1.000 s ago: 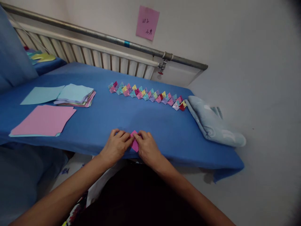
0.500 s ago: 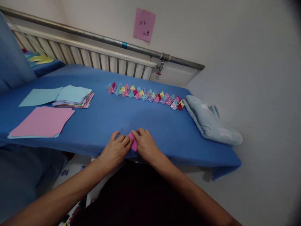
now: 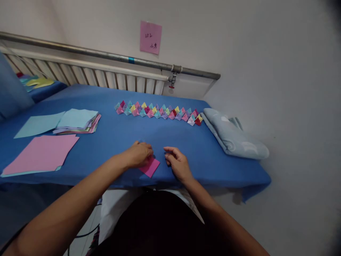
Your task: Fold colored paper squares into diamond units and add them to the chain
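Near the middle of the front edge of the blue-cloth-covered bench [image 3: 226,173] lies a small, flat, magenta piece of folded paper [image 3: 150,168]. The left hand [image 3: 140,155] is over its far-left part, fingers bent down onto it; whether they pinch it or only press it, I cannot tell. The right hand [image 3: 179,164] is just beside it, apart from the paper, with loosely curled fingers and nothing visible in its grasp.

The piece should weigh next to nothing and slide easily over the cloth, so one hand needs to steady it. Its layers probably make it fairly stiff, crisp along the creases, though it could tear or crumple under a hard squeeze. The exposed near and right corners look the best places to take hold, with a light fingertip pinch; pressure suits the flat middle. The soft cloth beneath probably gives little backing for sharp creasing.
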Available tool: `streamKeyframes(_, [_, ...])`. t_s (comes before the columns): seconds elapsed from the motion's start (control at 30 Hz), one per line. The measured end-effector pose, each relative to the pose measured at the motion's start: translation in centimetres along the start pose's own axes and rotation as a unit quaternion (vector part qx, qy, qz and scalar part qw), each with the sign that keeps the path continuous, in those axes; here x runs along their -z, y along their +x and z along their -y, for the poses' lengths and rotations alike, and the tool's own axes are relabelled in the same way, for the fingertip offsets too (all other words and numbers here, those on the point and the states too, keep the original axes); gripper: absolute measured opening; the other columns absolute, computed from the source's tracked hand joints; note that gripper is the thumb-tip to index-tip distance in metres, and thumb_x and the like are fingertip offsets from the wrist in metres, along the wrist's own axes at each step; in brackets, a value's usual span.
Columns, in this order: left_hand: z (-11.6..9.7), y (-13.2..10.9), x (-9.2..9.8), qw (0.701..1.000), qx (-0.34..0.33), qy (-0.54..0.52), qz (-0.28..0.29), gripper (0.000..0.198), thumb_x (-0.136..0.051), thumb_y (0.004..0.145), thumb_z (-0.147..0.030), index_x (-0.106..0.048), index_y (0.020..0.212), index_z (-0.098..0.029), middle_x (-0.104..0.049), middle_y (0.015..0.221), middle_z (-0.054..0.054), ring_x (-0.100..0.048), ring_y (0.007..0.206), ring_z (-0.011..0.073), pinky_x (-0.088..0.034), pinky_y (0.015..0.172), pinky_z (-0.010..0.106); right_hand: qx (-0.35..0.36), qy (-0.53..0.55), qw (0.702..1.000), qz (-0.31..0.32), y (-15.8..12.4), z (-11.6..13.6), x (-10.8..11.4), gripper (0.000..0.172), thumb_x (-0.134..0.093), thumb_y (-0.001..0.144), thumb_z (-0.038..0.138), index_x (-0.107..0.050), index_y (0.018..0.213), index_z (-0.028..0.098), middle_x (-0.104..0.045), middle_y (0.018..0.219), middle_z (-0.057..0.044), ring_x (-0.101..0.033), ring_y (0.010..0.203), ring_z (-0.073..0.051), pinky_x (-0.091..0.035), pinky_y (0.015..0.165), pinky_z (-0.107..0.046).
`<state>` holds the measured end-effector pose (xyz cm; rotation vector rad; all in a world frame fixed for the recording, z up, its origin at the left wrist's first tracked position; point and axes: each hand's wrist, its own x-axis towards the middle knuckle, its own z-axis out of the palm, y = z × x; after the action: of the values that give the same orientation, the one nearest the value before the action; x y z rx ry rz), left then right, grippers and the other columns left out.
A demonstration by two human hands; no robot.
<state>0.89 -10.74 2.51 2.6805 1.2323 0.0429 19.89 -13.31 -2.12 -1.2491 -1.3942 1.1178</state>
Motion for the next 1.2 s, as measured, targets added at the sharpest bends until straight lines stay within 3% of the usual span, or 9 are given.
streamKeyframes(0.2, [1.0,0.6,0.4,0.991,0.106,-0.066,0.046,0.040,-0.072,0.058,-0.029,-0.065,0.097,-0.021,-0.068,0.085,0.004,-0.061,0.079,0.0231,-0.039,0.071,0.032,-0.007,0.027,1.000,0.000,-0.1,0.4,-0.1,0.025,-0.052,0.073,0.027,-0.062,0.095,0.018,-0.048,0.065,0.005,-0.045,0.053,-0.009,-0.037,0.053,-0.024])
streamKeyframes(0.37, [1.6,-0.7,0.6,0.972,0.178,-0.148,0.044,0.023,-0.075,0.052,-0.032,-0.058,0.062,-0.020,-0.056,0.057,-0.004,-0.049,0.054,0.0134,-0.031,0.054,0.025,0.007,0.023,1.000,0.002,-0.1,0.3,-0.2,0.024,-0.053,0.073,0.028,-0.062,0.093,0.018,-0.049,0.070,0.003,-0.046,0.053,-0.009,-0.038,0.053,-0.024])
streamKeyframes(0.53, [1.6,-2.1,-0.5,0.939,0.216,-0.267,-0.019,0.022,-0.071,0.052,-0.022,-0.050,0.056,-0.020,-0.048,0.049,-0.008,-0.041,0.048,0.0098,-0.026,0.047,0.022,0.020,0.014,1.000,0.004,-0.2,0.1,-0.4,0.022,-0.054,0.073,0.028,-0.062,0.091,0.020,-0.052,0.074,0.002,-0.046,0.053,-0.009,-0.039,0.052,-0.024])
streamKeyframes(0.7, [1.5,-3.8,-1.8,0.869,0.245,-0.416,-0.107,0.024,-0.065,0.064,-0.036,-0.048,0.068,-0.020,-0.054,0.056,-0.006,-0.051,0.050,0.0098,-0.038,0.050,0.021,-0.068,0.077,0.995,0.015,-1.3,1.3,-0.8,0.032,-0.062,0.069,0.032,-0.059,0.099,0.019,-0.060,0.089,-0.002,-0.047,0.054,-0.008,-0.041,0.054,-0.024])
streamKeyframes(0.73, [1.2,-4.1,-1.9,0.836,0.250,-0.468,-0.142,0.027,-0.066,0.066,-0.040,-0.048,0.072,-0.020,-0.057,0.059,-0.005,-0.053,0.051,0.0099,-0.040,0.051,0.022,-0.089,0.085,0.992,0.022,-1.6,1.8,-1.0,0.035,-0.064,0.069,0.033,-0.059,0.101,0.019,-0.061,0.090,-0.003,-0.047,0.054,-0.008,-0.042,0.054,-0.024])
streamKeyframes(0.83, [-0.1,-4.7,-2.3,0.679,0.260,-0.638,-0.253,0.041,-0.078,0.055,-0.042,-0.052,0.077,-0.018,-0.061,0.061,-0.005,-0.054,0.051,0.0091,-0.041,0.052,0.021,-0.137,0.102,0.981,0.092,-2.5,3.4,-2.0,0.036,-0.066,0.071,0.038,-0.062,0.101,0.017,-0.062,0.081,-0.002,-0.048,0.055,-0.009,-0.039,0.052,-0.023])
streamKeyframes(0.9, [-1.3,-4.7,-2.5,0.623,0.255,-0.683,-0.283,0.043,-0.081,0.052,-0.040,-0.054,0.078,-0.018,-0.064,0.062,-0.004,-0.055,0.051,0.0089,-0.041,0.052,0.020,-0.138,0.123,0.974,0.131,-2.8,4.1,-2.9,0.030,-0.065,0.072,0.037,-0.064,0.094,0.017,-0.061,0.078,-0.002,-0.049,0.059,-0.010,-0.038,0.052,-0.022])
streamKeyframes(1.07, [-3.4,-4.4,-3.2,0.596,0.230,-0.711,-0.294,0.038,-0.080,0.058,-0.038,-0.056,0.081,-0.019,-0.068,0.068,-0.004,-0.060,0.058,0.0102,-0.047,0.060,0.022,-0.115,0.127,0.980,0.104,-2.7,4.1,-4.3,0.023,-0.063,0.071,0.036,-0.065,0.084,0.018,-0.058,0.071,0.001,-0.046,0.058,-0.010,-0.037,0.054,-0.021])
streamKeyframes(1.2, [-3.1,-4.7,-2.8,0.631,0.211,-0.699,-0.263,0.038,-0.078,0.060,-0.038,-0.059,0.087,-0.019,-0.069,0.077,-0.001,-0.063,0.068,0.0128,-0.049,0.066,0.025,-0.083,0.088,0.988,0.098,-2.5,3.6,-3.9,0.015,-0.058,0.076,0.033,-0.064,0.077,0.019,-0.053,0.063,0.004,-0.044,0.056,-0.010,-0.036,0.055,-0.022])
